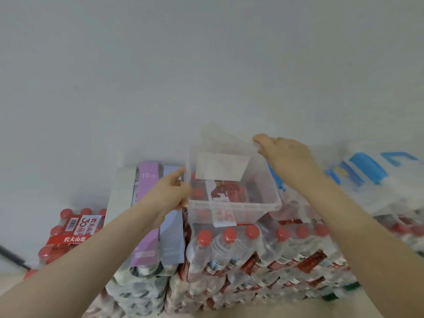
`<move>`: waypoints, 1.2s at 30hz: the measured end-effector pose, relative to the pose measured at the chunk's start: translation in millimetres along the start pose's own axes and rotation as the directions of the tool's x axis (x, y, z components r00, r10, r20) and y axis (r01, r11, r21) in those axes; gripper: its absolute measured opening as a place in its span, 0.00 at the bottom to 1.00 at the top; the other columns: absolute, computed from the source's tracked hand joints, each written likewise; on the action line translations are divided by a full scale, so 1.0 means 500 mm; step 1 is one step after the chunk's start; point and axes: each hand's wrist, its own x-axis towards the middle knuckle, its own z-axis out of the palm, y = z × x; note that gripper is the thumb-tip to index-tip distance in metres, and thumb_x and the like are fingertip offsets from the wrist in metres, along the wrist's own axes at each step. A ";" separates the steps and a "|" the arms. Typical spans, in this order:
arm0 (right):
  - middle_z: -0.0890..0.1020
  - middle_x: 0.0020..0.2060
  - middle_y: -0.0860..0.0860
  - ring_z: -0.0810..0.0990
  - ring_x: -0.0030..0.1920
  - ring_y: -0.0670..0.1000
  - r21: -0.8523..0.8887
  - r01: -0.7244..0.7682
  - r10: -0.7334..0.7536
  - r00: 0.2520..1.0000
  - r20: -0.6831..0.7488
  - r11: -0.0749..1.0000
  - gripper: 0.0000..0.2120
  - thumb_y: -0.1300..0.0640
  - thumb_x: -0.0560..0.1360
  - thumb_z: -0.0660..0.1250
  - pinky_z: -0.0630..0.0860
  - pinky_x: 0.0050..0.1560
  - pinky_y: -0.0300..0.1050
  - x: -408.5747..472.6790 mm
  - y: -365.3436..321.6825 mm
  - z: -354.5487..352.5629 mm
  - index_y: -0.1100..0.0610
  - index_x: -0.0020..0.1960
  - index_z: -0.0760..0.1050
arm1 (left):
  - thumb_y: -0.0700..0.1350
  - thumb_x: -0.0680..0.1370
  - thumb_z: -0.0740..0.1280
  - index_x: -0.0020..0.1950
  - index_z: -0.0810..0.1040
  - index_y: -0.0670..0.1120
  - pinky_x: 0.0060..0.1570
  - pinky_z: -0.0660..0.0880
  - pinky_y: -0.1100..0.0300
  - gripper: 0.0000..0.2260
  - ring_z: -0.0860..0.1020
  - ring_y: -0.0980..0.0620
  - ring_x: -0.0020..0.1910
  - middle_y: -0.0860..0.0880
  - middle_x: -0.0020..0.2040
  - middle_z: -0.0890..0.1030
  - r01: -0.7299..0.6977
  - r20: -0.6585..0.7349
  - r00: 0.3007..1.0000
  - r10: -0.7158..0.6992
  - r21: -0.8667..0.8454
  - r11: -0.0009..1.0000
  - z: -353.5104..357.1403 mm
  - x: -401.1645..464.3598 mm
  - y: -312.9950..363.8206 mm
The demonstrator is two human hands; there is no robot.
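Left hand (169,193) grips the box's (257,204) left rim, right hand (286,154) pinches the lid (224,141) tilted above its far edge.

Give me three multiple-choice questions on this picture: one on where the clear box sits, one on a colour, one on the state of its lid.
1. Where does the clear plastic box stand?
A. on the floor
B. on packs of water bottles
C. on a chair

2. What colour are the bottle caps just in front of the box?
A. red
B. green
C. yellow

3. How is the lid?
A. pressed flat on the box
B. raised above the box, pinched by the right hand
C. lying on the floor

Answers:
1 B: the box rests on top of the shrink-wrapped bottles.
2 A: the row of caps below the box is red.
3 B: the lid tilts up over the far rim, while the left hand grips the box's left rim.
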 end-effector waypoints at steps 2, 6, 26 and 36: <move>0.79 0.52 0.57 0.77 0.47 0.60 0.079 0.029 -0.026 0.999 -0.034 0.996 0.12 0.58 0.80 0.56 0.65 0.38 0.47 0.028 0.008 0.012 0.58 0.62 0.68 | 0.34 0.74 0.65 0.75 0.55 0.49 0.33 0.71 0.61 0.33 0.72 0.51 0.30 0.48 0.31 0.73 -0.003 0.009 1.000 0.003 0.029 1.000 0.005 -0.003 0.004; 0.80 0.49 0.57 0.78 0.47 0.61 0.228 0.038 -0.006 0.990 -0.137 0.973 0.15 0.68 0.74 0.58 0.67 0.42 0.49 0.106 0.034 0.056 0.57 0.59 0.72 | 0.45 0.74 0.68 0.75 0.49 0.54 0.41 0.76 0.59 0.37 0.77 0.50 0.36 0.49 0.42 0.77 0.028 -0.055 0.998 -0.025 0.047 0.998 0.007 -0.001 0.018; 0.79 0.54 0.59 0.76 0.55 0.58 0.485 0.137 -0.160 0.987 0.007 0.864 0.17 0.69 0.75 0.57 0.68 0.53 0.43 0.224 0.059 0.190 0.61 0.61 0.75 | 0.42 0.78 0.64 0.64 0.72 0.50 0.60 0.72 0.45 0.15 0.77 0.46 0.54 0.51 0.50 0.78 -0.080 -0.388 0.921 0.035 -0.102 0.992 0.027 0.097 0.009; 0.80 0.43 0.52 0.76 0.42 0.51 0.633 0.359 -0.357 0.924 -0.138 0.686 0.09 0.57 0.77 0.60 0.74 0.48 0.48 0.194 -0.087 0.052 0.58 0.48 0.79 | 0.38 0.78 0.61 0.52 0.76 0.46 0.45 0.74 0.60 0.06 0.77 0.51 0.42 0.46 0.47 0.79 -0.100 -0.548 0.835 0.044 -0.073 0.992 -0.037 0.029 -0.007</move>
